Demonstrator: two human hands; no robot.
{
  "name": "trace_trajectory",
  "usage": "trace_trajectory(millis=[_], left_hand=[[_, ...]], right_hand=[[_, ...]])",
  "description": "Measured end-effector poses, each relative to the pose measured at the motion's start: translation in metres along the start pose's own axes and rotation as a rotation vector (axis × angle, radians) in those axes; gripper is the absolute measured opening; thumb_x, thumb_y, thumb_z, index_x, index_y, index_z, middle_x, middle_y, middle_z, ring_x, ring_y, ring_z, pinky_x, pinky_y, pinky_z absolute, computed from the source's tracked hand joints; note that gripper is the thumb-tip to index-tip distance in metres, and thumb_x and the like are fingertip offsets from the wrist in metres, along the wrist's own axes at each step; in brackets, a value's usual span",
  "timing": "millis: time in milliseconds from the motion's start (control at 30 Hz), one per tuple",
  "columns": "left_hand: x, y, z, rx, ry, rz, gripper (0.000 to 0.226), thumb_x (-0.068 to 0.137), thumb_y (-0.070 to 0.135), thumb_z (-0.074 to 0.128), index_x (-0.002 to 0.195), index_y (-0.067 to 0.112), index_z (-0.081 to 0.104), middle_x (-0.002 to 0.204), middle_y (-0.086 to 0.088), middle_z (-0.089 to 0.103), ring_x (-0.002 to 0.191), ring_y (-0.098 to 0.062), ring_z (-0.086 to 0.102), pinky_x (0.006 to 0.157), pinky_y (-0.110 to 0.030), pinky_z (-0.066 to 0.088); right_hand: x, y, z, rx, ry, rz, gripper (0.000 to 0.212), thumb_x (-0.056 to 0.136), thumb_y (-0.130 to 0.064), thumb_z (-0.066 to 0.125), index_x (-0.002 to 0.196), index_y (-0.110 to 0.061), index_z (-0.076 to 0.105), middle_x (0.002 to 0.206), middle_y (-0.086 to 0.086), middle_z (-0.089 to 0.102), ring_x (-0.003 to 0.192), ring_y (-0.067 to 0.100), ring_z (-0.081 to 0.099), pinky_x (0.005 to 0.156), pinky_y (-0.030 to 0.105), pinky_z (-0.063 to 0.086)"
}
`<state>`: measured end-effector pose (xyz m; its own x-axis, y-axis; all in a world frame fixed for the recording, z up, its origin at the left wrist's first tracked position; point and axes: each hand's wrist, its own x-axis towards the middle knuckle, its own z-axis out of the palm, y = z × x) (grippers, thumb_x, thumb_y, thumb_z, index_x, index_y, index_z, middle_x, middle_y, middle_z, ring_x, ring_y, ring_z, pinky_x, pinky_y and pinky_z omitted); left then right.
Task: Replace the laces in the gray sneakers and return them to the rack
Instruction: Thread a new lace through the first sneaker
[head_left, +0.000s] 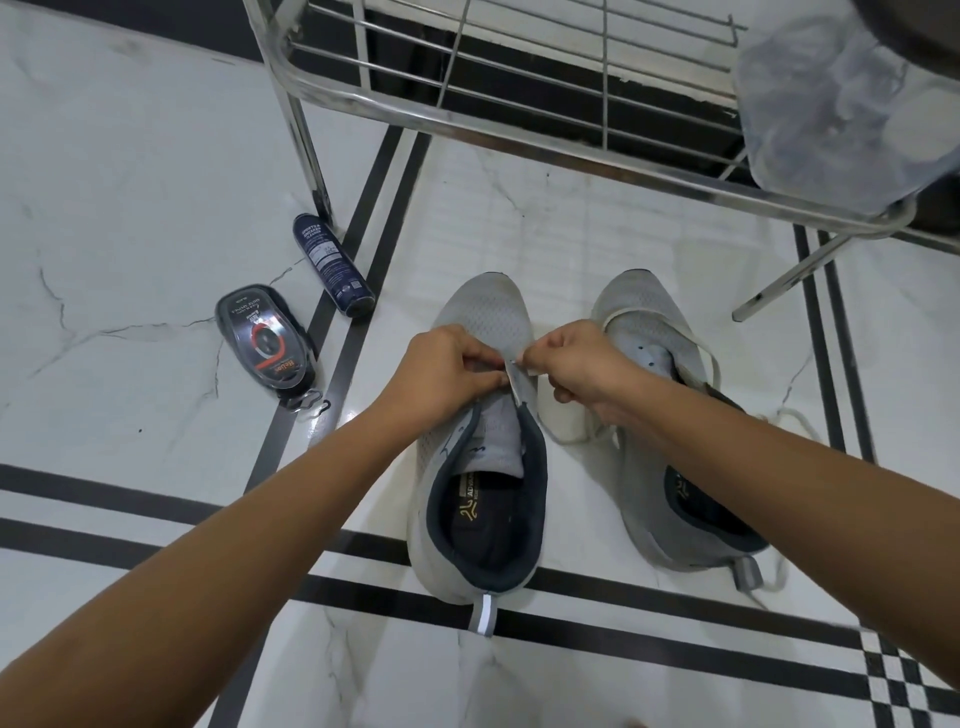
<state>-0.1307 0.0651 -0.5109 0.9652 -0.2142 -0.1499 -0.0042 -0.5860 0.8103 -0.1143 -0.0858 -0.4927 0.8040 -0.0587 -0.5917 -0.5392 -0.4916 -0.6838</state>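
Two gray sneakers stand side by side on the marble floor, toes pointing away from me. The left sneaker (483, 467) has no lace in its eyelets. My left hand (447, 374) pinches its left eyelet edge near the tongue. My right hand (576, 364) pinches the tip of a whitish lace (566, 434) at the same spot. That lace trails over the floor and across the right sneaker (670, 410). The metal shoe rack (519, 124) stands just beyond the shoes.
A dark spray can (332, 265) lies on the floor to the left by the rack's leg. A shoe polish sponge case (267, 343) lies next to it. A clear plastic bag (836, 98) sits on the rack's right side.
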Motion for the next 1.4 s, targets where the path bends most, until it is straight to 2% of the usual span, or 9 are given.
trace_trajectory(millis=[133, 267, 433, 633, 833, 933, 1100, 1267, 1400], left_hand=[[0.001, -0.003, 0.002, 0.037, 0.002, 0.018, 0.024, 0.079, 0.021, 0.072, 0.102, 0.017, 0.073, 0.069, 0.013, 0.043, 0.064, -0.001, 0.045, 0.060, -0.003, 0.034], [0.002, -0.006, -0.001, 0.010, -0.017, -0.024, 0.025, 0.082, 0.013, 0.067, 0.106, 0.015, 0.071, 0.072, 0.015, 0.044, 0.066, -0.001, 0.046, 0.060, 0.002, 0.033], [0.005, -0.002, 0.000, 0.055, -0.034, -0.054, 0.023, 0.081, 0.013, 0.068, 0.103, 0.012, 0.072, 0.082, 0.006, 0.055, 0.082, -0.007, 0.052, 0.066, -0.007, 0.033], [0.006, 0.005, 0.010, 0.257, -0.013, -0.023, 0.015, 0.085, 0.024, 0.064, 0.091, 0.011, 0.069, 0.102, -0.006, 0.059, 0.093, -0.024, 0.058, 0.079, -0.035, 0.048], [-0.006, -0.012, -0.046, 0.296, 0.320, -0.084, 0.011, 0.085, 0.019, 0.062, 0.087, 0.009, 0.068, 0.084, -0.002, 0.055, 0.074, -0.015, 0.048, 0.065, -0.023, 0.036], [-0.019, -0.037, -0.078, 0.252, 0.524, -0.251, 0.013, 0.083, 0.017, 0.063, 0.086, 0.006, 0.069, 0.080, -0.008, 0.058, 0.078, -0.024, 0.057, 0.068, -0.026, 0.036], [-0.003, -0.013, -0.026, 0.330, 0.127, 0.032, 0.045, 0.086, 0.028, 0.063, 0.126, 0.008, 0.055, 0.121, -0.011, 0.052, 0.113, -0.026, 0.049, 0.095, -0.033, 0.038], [0.018, -0.002, 0.000, 0.676, 0.029, 0.129, 0.029, 0.091, 0.036, 0.053, 0.114, 0.020, 0.061, 0.118, 0.000, 0.058, 0.115, -0.023, 0.044, 0.092, -0.035, 0.029], [0.009, -0.014, -0.028, 0.167, 0.277, -0.017, 0.017, 0.089, 0.019, 0.060, 0.096, 0.008, 0.070, 0.098, -0.009, 0.069, 0.092, -0.021, 0.058, 0.081, -0.027, 0.041]], right_hand=[[-0.001, -0.003, 0.006, -0.372, 0.074, -0.191, 0.014, 0.087, -0.025, 0.062, 0.082, -0.013, 0.068, 0.083, 0.005, 0.057, 0.077, 0.020, 0.054, 0.065, 0.028, 0.043], [-0.014, -0.022, 0.001, -0.930, 0.114, -0.258, 0.035, 0.080, -0.048, 0.061, 0.100, -0.020, 0.066, 0.116, 0.003, 0.044, 0.116, 0.026, 0.035, 0.092, 0.039, 0.032], [-0.013, -0.024, 0.011, -0.713, -0.011, -0.109, 0.025, 0.074, -0.032, 0.067, 0.065, -0.012, 0.054, 0.065, 0.002, 0.052, 0.075, 0.022, 0.054, 0.060, 0.029, 0.042], [-0.016, -0.012, 0.007, -0.271, 0.066, -0.034, 0.016, 0.078, -0.010, 0.067, 0.077, 0.006, 0.068, 0.062, 0.009, 0.055, 0.055, 0.015, 0.048, 0.052, 0.025, 0.037], [-0.018, -0.003, 0.000, -0.123, 0.116, -0.007, 0.037, 0.080, -0.006, 0.064, 0.048, -0.010, 0.045, 0.038, -0.007, 0.042, 0.036, 0.003, 0.037, 0.040, 0.017, 0.030], [-0.016, 0.001, 0.000, -0.057, 0.153, 0.022, 0.032, 0.080, -0.007, 0.065, 0.054, -0.010, 0.046, 0.048, 0.001, 0.041, 0.044, 0.010, 0.039, 0.046, 0.020, 0.031], [-0.018, 0.001, 0.006, -0.009, 0.181, -0.006, 0.015, 0.078, -0.007, 0.066, 0.067, -0.006, 0.056, 0.059, 0.008, 0.045, 0.056, 0.018, 0.045, 0.056, 0.028, 0.035], [-0.020, -0.001, 0.009, -0.046, 0.207, -0.039, 0.027, 0.077, -0.007, 0.064, 0.055, -0.006, 0.049, 0.058, 0.008, 0.045, 0.058, 0.018, 0.044, 0.058, 0.029, 0.034], [-0.018, -0.003, 0.013, 0.074, 0.217, -0.032, 0.014, 0.078, -0.007, 0.066, 0.068, -0.004, 0.057, 0.061, 0.009, 0.046, 0.056, 0.017, 0.044, 0.051, 0.021, 0.033]])
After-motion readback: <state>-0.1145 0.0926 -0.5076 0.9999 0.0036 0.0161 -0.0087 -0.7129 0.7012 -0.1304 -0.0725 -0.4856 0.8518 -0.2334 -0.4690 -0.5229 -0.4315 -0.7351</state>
